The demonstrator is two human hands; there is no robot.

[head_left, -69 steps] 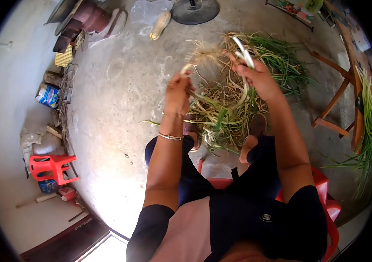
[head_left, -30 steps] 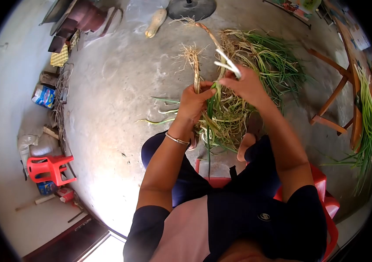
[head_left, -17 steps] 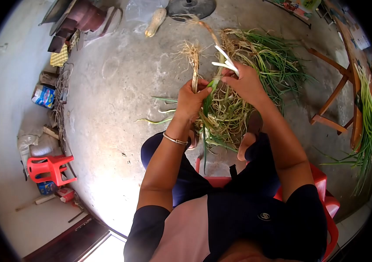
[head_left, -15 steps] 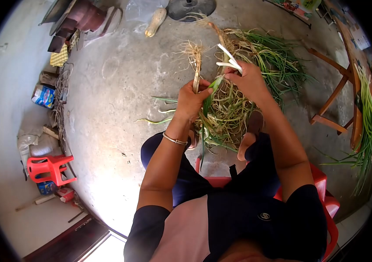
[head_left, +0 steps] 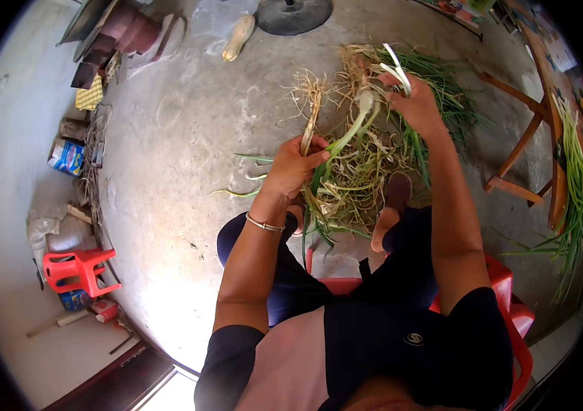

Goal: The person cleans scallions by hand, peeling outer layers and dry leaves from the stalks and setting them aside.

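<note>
My left hand [head_left: 294, 166] is closed round a spring onion [head_left: 314, 109], whose dry, rooted end points up and away from me. A pale green stalk [head_left: 351, 131] runs from that hand up towards my right hand; whether the right fingers touch it I cannot tell. Clean white spring onion stems [head_left: 398, 70] stick up out of my right hand [head_left: 416, 108], which grips them over the pile. Beneath both hands lies a heap of yellowed leaves and peelings [head_left: 353, 181]. Unpeeled spring onions with green tops [head_left: 445, 92] lie behind the right hand.
At right, a wooden folding table [head_left: 541, 109] has green onion leaves [head_left: 572, 171] hanging over its edge. A squash [head_left: 238, 38] and a round black base [head_left: 295, 17] are on the concrete floor ahead. A red plastic chair [head_left: 79, 269] is at left.
My right hand has moved away from the left, forward and right, carrying the white stems. A longer length of pale green stalk now shows between the hands. My left hand has barely shifted.
</note>
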